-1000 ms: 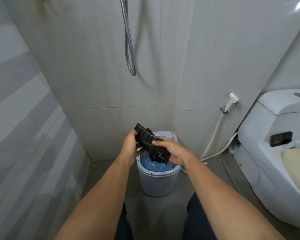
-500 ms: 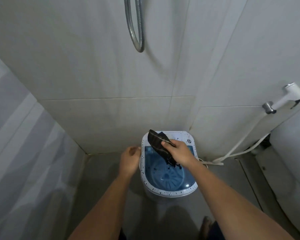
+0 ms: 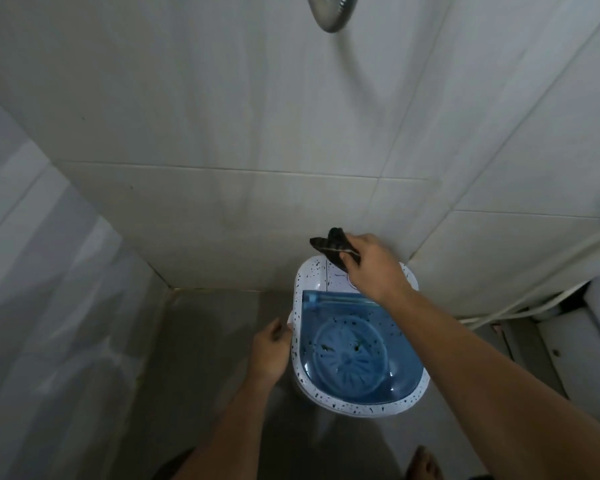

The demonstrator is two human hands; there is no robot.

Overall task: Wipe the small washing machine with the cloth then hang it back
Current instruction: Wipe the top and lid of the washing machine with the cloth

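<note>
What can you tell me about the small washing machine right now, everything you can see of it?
The small washing machine stands upright on the grey floor in the tiled corner. Its white plastic top is flecked with dark specks, and the translucent blue lid lies shut, showing the ribbed round pulsator beneath. The left hand steadies its left rim. The right hand, with the dark cloth in its grip, is over the white rear panel.

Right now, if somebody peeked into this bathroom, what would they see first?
Probably the small washing machine on the floor by the tiled wall, white with dark speckles and a see-through blue lid. Next, the right hand holding a dark cloth over its back edge, while the left hand rests against its left side. A metal shower hose loops down at the top.
</note>
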